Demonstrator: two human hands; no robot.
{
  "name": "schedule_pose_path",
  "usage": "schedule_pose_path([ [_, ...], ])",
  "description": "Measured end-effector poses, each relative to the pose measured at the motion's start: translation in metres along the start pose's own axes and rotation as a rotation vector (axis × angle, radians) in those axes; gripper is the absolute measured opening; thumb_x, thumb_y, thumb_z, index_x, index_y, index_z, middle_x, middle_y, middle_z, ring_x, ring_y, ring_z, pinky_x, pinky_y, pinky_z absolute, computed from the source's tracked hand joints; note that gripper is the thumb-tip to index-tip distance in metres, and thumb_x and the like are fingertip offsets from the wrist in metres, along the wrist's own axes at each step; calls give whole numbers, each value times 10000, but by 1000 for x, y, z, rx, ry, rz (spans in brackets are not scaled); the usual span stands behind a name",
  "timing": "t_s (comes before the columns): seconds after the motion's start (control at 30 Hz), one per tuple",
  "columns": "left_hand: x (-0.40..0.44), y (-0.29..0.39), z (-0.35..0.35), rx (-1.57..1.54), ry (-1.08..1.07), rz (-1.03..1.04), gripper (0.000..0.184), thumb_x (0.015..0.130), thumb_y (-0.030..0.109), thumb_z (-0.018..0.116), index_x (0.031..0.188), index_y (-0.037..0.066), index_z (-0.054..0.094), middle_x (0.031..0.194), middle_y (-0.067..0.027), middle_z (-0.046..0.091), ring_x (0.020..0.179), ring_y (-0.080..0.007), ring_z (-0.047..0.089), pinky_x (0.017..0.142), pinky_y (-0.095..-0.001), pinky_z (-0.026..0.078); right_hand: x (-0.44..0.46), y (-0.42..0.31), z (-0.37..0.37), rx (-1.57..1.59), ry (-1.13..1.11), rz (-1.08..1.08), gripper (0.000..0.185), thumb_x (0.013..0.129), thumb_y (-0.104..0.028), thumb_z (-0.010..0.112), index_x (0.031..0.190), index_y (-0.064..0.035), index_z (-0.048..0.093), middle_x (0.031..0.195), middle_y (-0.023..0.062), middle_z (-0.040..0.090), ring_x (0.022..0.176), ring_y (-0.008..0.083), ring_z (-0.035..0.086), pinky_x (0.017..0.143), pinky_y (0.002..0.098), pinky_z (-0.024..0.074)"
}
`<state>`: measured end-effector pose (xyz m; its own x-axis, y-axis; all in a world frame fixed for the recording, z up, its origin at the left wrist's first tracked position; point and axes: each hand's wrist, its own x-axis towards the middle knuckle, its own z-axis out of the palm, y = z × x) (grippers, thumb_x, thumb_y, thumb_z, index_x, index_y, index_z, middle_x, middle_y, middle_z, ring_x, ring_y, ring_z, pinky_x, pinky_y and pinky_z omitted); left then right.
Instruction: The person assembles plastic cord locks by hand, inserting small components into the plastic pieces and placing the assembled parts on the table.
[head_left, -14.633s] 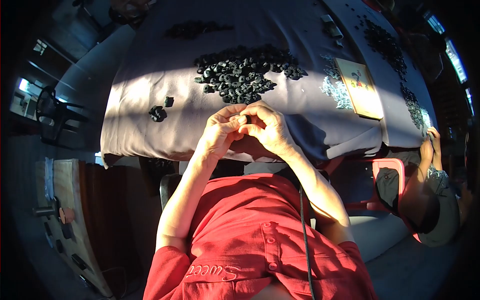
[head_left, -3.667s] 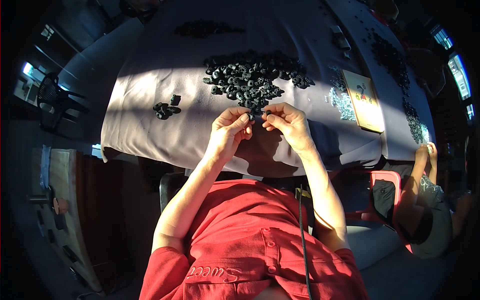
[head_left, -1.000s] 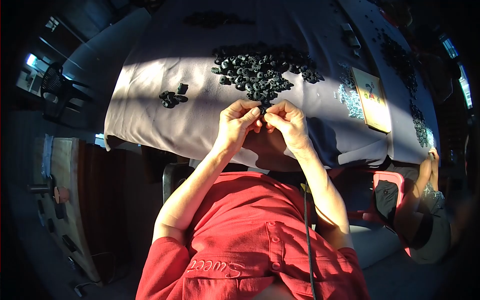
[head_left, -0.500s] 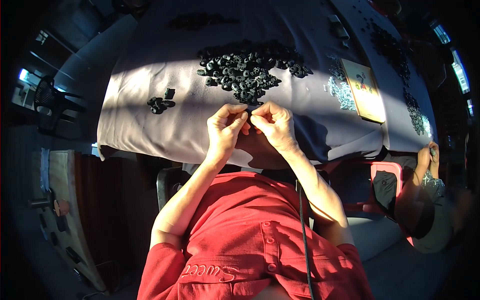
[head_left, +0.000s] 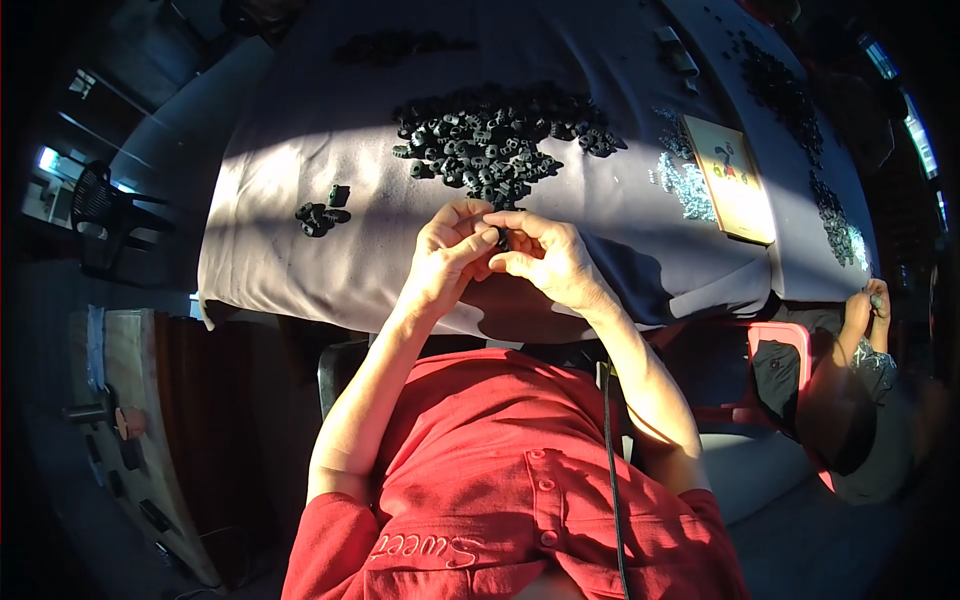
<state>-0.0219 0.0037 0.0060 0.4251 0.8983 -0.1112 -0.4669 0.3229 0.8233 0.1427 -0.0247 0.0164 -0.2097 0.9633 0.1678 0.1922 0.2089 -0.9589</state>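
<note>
Close together in front of the table's near edge are my left hand point(head_left: 452, 255) and my right hand point(head_left: 553, 258). Between their fingertips is a small black part point(head_left: 501, 238), mostly hidden; it looks like the pieces in the pile. My left thumb and fingers pinch it. The right thumb and forefinger curve around its other side, touching or nearly touching it. Just beyond my hands lies a big pile of small black ring-like parts point(head_left: 490, 140). A small group of black parts point(head_left: 318, 218) lies to the left on the cloth.
A grey cloth point(head_left: 270, 255) covers the table. To the right are shiny silvery small parts point(head_left: 685, 185) and a yellowish booklet or box point(head_left: 730, 180). More dark parts point(head_left: 780, 95) lie on the far right table. Another person's hands point(head_left: 866, 310) are at the right edge.
My right hand has opened its pinch somewhat, its forefinger reaching across toward the left fingertips. The black part between my hands shows more now. The view has shifted slightly.
</note>
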Motion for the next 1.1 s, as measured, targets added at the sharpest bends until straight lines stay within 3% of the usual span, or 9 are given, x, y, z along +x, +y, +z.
schedule_pose_path([
  [0.43, -1, -2, -3, -20, -212, -5, 271, 859, 103, 595, 1074, -15, 481, 851, -60, 567, 652, -84, 510, 538, -206, 413, 2, 23, 8, 188, 36, 42, 222, 722, 13, 687, 931, -36, 630, 695, -19, 560, 622, 43, 510, 590, 212, 454],
  [0.57, -3, -3, 1, -13, -81, -9, 255, 853, 90, 596, 1058, -13, 486, 833, -64, 569, 621, -87, 502, 518, -206, 405, 2, 18, 13, 278, 88, 18, 211, 736, 15, 675, 934, -43, 631, 668, -24, 572, 621, 38, 504, 582, 209, 443],
  [0.67, -2, 0, 3, 34, 16, -4, 209, 842, 78, 599, 1013, -7, 515, 778, -58, 569, 574, -87, 493, 488, -205, 394, 0, 11, 10, 36, 91, -32, 322, 735, 23, 671, 1043, -44, 605, 732, -3, 577, 632, 54, 526, 602, 213, 460],
  [0.73, -3, 7, 0, 70, 65, -25, 171, 833, 75, 605, 971, -3, 541, 728, -49, 567, 545, -85, 488, 468, -203, 386, -3, 0, 9, 225, 89, 9, 367, 726, 34, 673, 1077, -45, 597, 727, 1, 554, 643, 64, 530, 619, 203, 473],
  [0.83, -1, 37, -11, 554, 294, 155, 117, 807, 79, 610, 901, 9, 601, 697, -23, 583, 566, -61, 502, 488, -186, 396, -3, -6, -10, 99, 164, -47, 315, 736, 27, 672, 1039, -31, 606, 747, 7, 578, 645, 64, 549, 613, 202, 480],
  [0.93, 9, 46, -48, 817, 352, 419, 110, 793, 63, 592, 890, 21, 621, 737, -16, 612, 614, -80, 529, 567, -217, 431, 1, -1, -35, -27, 263, 18, 181, 805, -55, 646, 983, -36, 619, 767, -8, 610, 664, 40, 552, 612, 180, 458],
  [1.0, 3, 56, -47, 1219, 493, 433, 108, 773, 51, 599, 875, 33, 630, 737, -31, 617, 604, -88, 521, 589, -235, 441, 6, -10, -52, -171, 311, 109, 137, 805, -96, 651, 932, -48, 639, 739, -19, 605, 615, 32, 512, 530, 181, 419],
  [1.03, 4, 58, -48, 1205, 532, 357, 106, 769, 47, 603, 870, 44, 634, 728, -70, 606, 604, -129, 550, 602, -257, 453, 11, -10, -58, -232, 358, 87, 126, 806, -125, 647, 909, -51, 646, 710, -25, 599, 591, 29, 500, 491, 185, 399],
  [1.1, 6, 57, -54, 1365, 508, 450, 99, 777, 50, 600, 869, 48, 636, 720, -82, 597, 613, -167, 569, 607, -277, 458, 23, -8, -79, -252, 436, 30, 111, 801, -132, 646, 869, -45, 642, 693, -13, 599, 580, 36, 499, 495, 193, 404],
])
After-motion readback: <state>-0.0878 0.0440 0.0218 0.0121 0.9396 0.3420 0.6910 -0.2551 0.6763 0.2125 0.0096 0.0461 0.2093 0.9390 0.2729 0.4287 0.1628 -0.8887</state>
